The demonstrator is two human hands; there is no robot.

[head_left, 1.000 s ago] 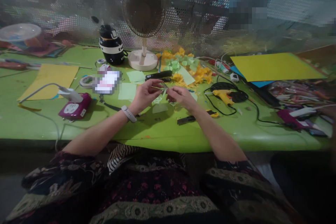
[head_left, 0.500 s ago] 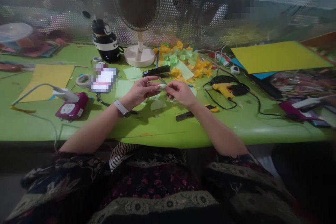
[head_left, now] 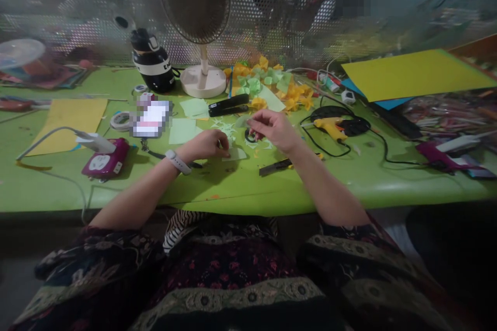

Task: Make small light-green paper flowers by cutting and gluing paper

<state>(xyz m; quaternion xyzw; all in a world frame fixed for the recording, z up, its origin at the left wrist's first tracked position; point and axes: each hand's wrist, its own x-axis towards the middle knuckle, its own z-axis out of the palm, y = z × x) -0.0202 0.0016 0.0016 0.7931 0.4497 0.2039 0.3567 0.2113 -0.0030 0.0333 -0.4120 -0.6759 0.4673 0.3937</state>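
My left hand (head_left: 205,145), with a pale watch band at its wrist, is low over the table, its fingers closed at the left edge of a small pale green paper piece (head_left: 236,154). Higher and to the right, my right hand (head_left: 274,129) pinches another pale green paper piece (head_left: 242,122) at its fingertips. A dark ring (head_left: 249,136), which looks like a scissors handle, hangs by those fingers; the rest of it is hidden. Cut pale green star-like shapes (head_left: 224,126) lie between the hands. A box cutter (head_left: 274,167) rests under my right wrist.
A black stapler (head_left: 228,105) and pale green sheets (head_left: 182,131) lie beyond my left hand. Orange and green paper flowers (head_left: 272,83) are heaped behind. To the right is a yellow glue gun (head_left: 330,126) with its cord. A fan (head_left: 204,83) stands at the back.
My hands were together over a small pale green piece. They have parted: the left moved down to the paper on the table, the right moved slightly right with a piece.
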